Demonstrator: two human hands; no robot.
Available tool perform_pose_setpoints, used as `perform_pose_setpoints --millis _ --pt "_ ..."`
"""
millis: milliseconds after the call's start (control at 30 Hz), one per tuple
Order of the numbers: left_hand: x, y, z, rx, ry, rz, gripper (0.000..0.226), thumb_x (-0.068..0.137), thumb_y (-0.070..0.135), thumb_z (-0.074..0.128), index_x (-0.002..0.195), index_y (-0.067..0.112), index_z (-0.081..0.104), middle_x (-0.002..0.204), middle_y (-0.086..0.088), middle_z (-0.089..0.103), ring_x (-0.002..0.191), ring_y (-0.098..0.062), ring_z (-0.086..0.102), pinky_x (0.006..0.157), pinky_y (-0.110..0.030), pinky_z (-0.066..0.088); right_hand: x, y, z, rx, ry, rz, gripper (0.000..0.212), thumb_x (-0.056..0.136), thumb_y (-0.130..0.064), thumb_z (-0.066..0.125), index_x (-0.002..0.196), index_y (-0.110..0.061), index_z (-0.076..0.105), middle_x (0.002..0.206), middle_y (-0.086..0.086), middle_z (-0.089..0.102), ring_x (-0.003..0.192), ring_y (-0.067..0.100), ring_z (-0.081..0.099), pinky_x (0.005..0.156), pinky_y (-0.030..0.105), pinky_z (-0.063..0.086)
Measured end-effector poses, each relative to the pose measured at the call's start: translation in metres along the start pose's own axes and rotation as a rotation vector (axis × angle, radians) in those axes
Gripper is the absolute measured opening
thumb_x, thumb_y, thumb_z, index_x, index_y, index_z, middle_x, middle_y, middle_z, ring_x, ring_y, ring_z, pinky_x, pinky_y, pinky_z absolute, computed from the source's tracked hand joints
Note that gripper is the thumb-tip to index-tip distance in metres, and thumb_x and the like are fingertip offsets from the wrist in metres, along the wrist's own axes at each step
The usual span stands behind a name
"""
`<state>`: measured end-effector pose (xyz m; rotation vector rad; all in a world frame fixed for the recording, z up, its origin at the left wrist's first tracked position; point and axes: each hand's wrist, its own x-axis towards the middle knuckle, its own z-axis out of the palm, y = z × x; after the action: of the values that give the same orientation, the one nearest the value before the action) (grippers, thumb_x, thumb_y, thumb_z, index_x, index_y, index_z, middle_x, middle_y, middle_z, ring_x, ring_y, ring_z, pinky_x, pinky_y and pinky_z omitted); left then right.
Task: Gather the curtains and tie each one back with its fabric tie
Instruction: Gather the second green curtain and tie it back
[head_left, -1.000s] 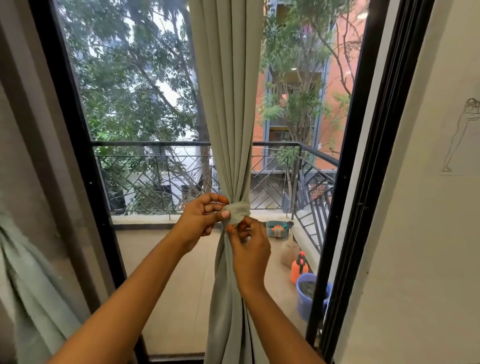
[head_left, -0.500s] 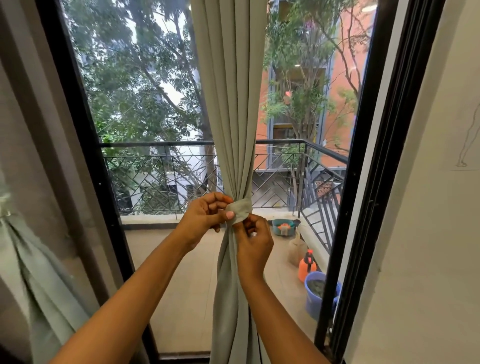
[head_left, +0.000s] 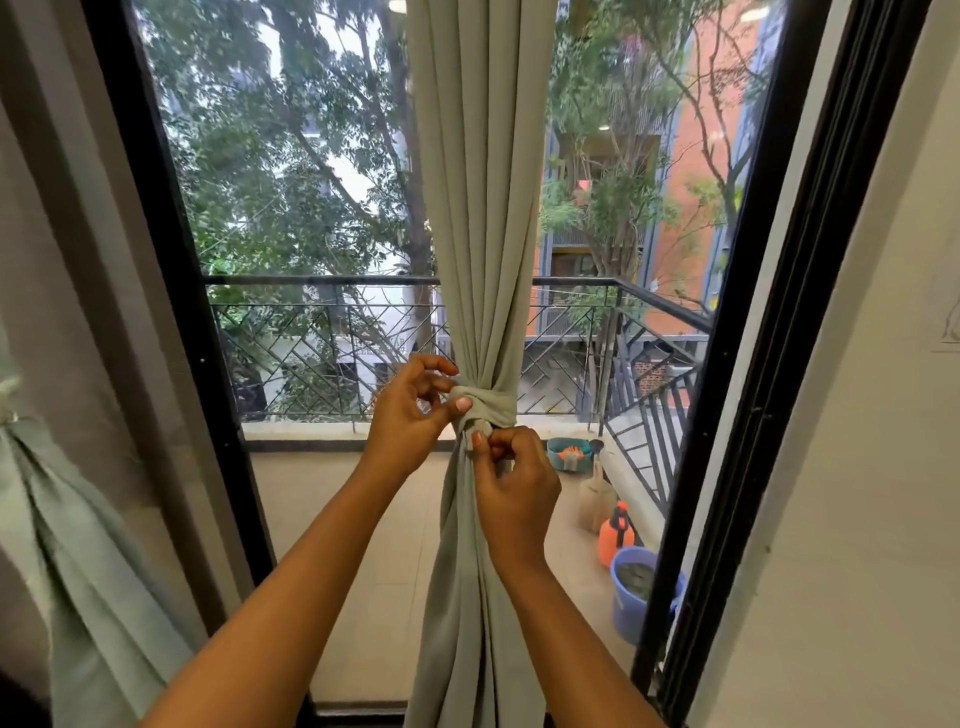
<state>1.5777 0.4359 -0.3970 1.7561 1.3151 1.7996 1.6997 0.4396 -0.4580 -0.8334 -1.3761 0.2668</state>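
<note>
Both hands are on the knot. My left hand (head_left: 410, 415) sits against the left side of the fabric tie (head_left: 496, 404), thumb pressed on the band, other fingers curled. My right hand (head_left: 517, 493) is just below the tie, pinching a short stub of its loose end; I can't tell how much is hidden in the fist. The curtain (head_left: 478, 208) hangs straight, long axis vertical, cinched narrow where the tie wraps crosswise around it. The tie touches both hands, right nearer the loose end, left nearer the wrap. My read: knot being snugged, so the next pull likely runs downward from the tie with the right while the left braces. The second curtain (head_left: 78, 545), far left of the tie, looks already bound but is partly cut off. A blue bucket (head_left: 641, 592) sits low right of the tie, well apart.
</note>
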Motion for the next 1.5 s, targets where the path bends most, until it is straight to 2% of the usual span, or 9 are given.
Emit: perform_pose_setpoints --millis 233,400,733,900,1033,1133,1233,1400,1500 --pt "0.01 -0.007 -0.015 -0.123 -0.293 -0.191 0.021 0.078 0.005 0.073 0.093 0.015 0.063 0.079 0.001 0.065 0.079 -0.014 0.063 0.071 -0.03 0.057 0.006 -0.001 -0.004 -0.053 -0.184 0.265 0.017 0.083 -0.033 0.068 0.075 -0.02 0.06 0.068 -0.01 0.059 0.062 0.004 0.054 0.055 0.016 0.037" --pt "0.011 -0.009 -0.018 -0.066 -0.35 -0.206 0.018 0.077 0.007 0.076 0.091 0.013 0.067 0.081 -0.004 0.068 0.08 -0.019 0.066 0.082 -0.042 0.057 0.014 -0.001 -0.002 -0.27 -0.348 0.169 0.031 0.086 -0.051 0.059 0.08 -0.02 0.058 0.069 -0.01 0.054 0.06 0.002 0.049 0.052 0.017 0.033" --pt "0.009 -0.007 -0.014 -0.091 -0.034 -0.096 0.023 0.074 -0.003 0.076 0.084 0.016 0.067 0.075 0.006 0.066 0.074 -0.004 0.062 0.072 -0.023 0.055 0.008 0.007 -0.009 0.091 -0.321 -0.105 0.029 0.085 -0.039 0.055 0.064 -0.02 0.048 0.059 -0.008 0.047 0.055 0.005 0.043 0.052 0.011 0.031" --pt "-0.003 -0.009 -0.001 -0.072 -0.135 -0.04 0.024 0.073 0.003 0.079 0.085 0.016 0.062 0.078 0.011 0.063 0.075 -0.002 0.058 0.072 -0.02 0.052 -0.019 0.023 -0.027 0.169 -0.392 0.069 0.026 0.082 -0.045 0.056 0.065 -0.027 0.05 0.061 -0.015 0.049 0.061 0.001 0.051 0.056 0.011 0.038" --pt "-0.01 -0.013 0.0 -0.171 -0.191 -0.07 0.034 0.066 0.03 0.08 0.093 0.025 0.061 0.088 0.014 0.064 0.085 -0.01 0.059 0.073 -0.027 0.054 0.005 0.02 -0.038 0.021 -0.569 0.099 0.021 0.081 -0.026 0.067 0.063 -0.022 0.057 0.055 -0.012 0.05 0.054 0.002 0.049 0.052 0.011 0.036" --pt "0.005 -0.011 0.002 -0.299 -0.143 -0.203 0.053 0.068 0.028 0.081 0.115 0.029 0.056 0.111 0.006 0.066 0.102 -0.012 0.064 0.079 -0.029 0.056 0.025 0.009 -0.04 -0.049 -0.77 0.181 0.024 0.082 -0.023 0.065 0.068 -0.003 0.063 0.059 0.007 0.057 0.055 0.008 0.049 0.057 0.029 0.043" --pt "0.014 0.001 0.013 -0.25 -0.196 -0.248 0.026 0.08 0.012 0.073 0.104 0.017 0.063 0.092 0.008 0.075 0.091 -0.006 0.069 0.082 -0.026 0.054 0.03 0.001 -0.039 -0.099 -0.82 0.188 0.033 0.083 -0.026 0.06 0.073 0.005 0.061 0.065 0.02 0.06 0.056 0.019 0.05 0.057 0.038 0.047" --pt "0.021 0.002 0.023 -0.075 0.12 -0.141 0.014 0.081 0.014 0.075 0.093 0.015 0.07 0.092 -0.005 0.074 0.083 -0.006 0.07 0.076 -0.021 0.056 0.018 -0.008 -0.05 -0.179 -0.695 -0.011 0.035 0.091 -0.026 0.055 0.058 -0.022 0.047 0.051 -0.009 0.043 0.047 0.004 0.041 0.051 0.011 0.033" --pt "0.027 0.003 0.027 -0.102 0.199 -0.119 0.015 0.08 0.01 0.075 0.093 0.014 0.069 0.089 -0.006 0.071 0.068 0.006 0.066 0.064 -0.012 0.052 -0.009 -0.003 -0.058 -0.147 -0.638 0.009 0.03 0.093 -0.028 0.054 0.065 -0.018 0.054 0.054 -0.013 0.043 0.05 0.001 0.045 0.059 0.006 0.036"
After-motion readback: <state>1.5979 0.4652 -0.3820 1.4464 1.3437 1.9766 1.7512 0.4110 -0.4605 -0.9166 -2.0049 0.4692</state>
